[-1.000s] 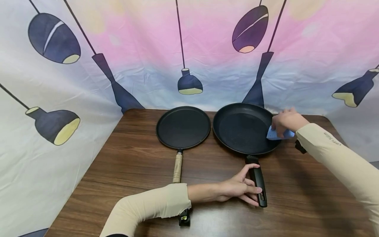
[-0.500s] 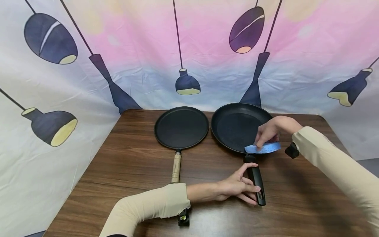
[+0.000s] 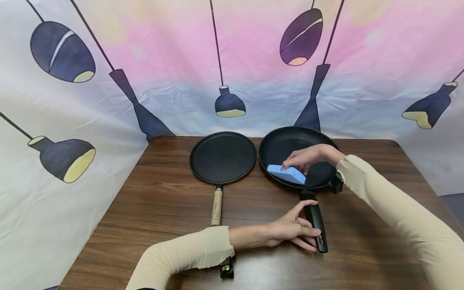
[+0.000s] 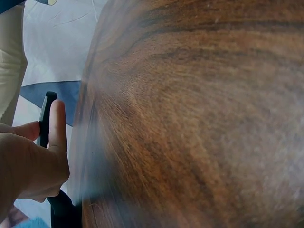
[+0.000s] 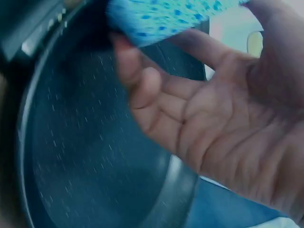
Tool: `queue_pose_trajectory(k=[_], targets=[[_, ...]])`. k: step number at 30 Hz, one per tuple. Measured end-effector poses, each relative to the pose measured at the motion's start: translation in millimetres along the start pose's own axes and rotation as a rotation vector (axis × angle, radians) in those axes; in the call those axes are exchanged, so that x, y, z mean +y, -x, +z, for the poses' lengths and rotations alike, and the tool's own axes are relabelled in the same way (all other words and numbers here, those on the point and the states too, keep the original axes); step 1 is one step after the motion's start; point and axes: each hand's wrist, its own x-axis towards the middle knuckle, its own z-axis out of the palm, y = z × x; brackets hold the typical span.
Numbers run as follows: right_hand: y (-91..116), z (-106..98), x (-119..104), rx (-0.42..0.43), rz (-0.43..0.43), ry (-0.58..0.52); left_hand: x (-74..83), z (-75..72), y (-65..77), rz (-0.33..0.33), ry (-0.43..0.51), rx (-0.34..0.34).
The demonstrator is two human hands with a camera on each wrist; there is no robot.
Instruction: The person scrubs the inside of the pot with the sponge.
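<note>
Far behind the table (image 3: 152, 201), and down its left side, hangs a pale backdrop cloth (image 3: 163, 48) printed with dark lamps (image 3: 230, 102). From the near left a cream left sleeve (image 3: 188, 249) reaches across, with a small black device (image 3: 226, 268) under its cuff. Beyond it, at the far side of the table, lies a flat black pan (image 3: 222, 157) with a shallow rim, its wooden handle (image 3: 216, 207) pointing to the near side and ending at the sleeve in the head view. Further right, the left hand (image 3: 290, 229) grips the black handle (image 3: 316, 219) of a deeper pan (image 3: 279, 149), thumb against the handle near its holed end. That pan sits just right of the flat one, at the far edge. A blue sponge (image 3: 286, 174) is at the near left of its inside, slanting along the rim; how much of it touches the pan cannot be told. The right hand (image 3: 304, 157) pinches the sponge from above, its wrist bent over the pan. To the right, the cream right sleeve (image 3: 384, 205) runs down to the near right.
</note>
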Motion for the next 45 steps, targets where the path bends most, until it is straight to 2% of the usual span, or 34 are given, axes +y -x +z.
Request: queue_pose_trajectory(k=[4,7,9,16,22,26,32,37,45], targets=[[-15.9,5.3,-2.0,0.118,-0.063,-0.016,-0.8,-1.9,0.1,-0.003,0.006,0.003],[-20.0,8.0,-1.9,0.216,-0.119,0.014,-0.8,-3.2,-0.2,-0.004,0.006,0.004],[-18.0,8.2,0.3,0.279,-0.145,0.077,-0.4,-3.9,-1.2,-0.005,0.004,0.001],[-7.3,17.5,14.7,0.539,-0.233,0.43,2.6,-4.6,-5.0,-0.004,0.002,-0.002],[-23.3,23.1,19.2,0.7,-0.324,0.58,1.6,-3.8,-3.9,-0.008,0.022,0.041],[-40.1,14.5,14.8,0.75,-0.322,0.692,-0.3,0.0,-4.1,0.003,0.033,0.063],[-54.8,-8.5,12.3,0.789,-0.206,0.811,-4.1,3.3,-6.3,0.002,0.028,0.046],[-57.0,-22.3,23.1,0.85,-0.043,0.787,-5.6,5.0,-7.2,0.003,0.033,0.032],[-55.3,-29.9,38.0,0.921,0.214,0.772,-4.5,3.0,-6.5,0.033,0.041,0.028]])
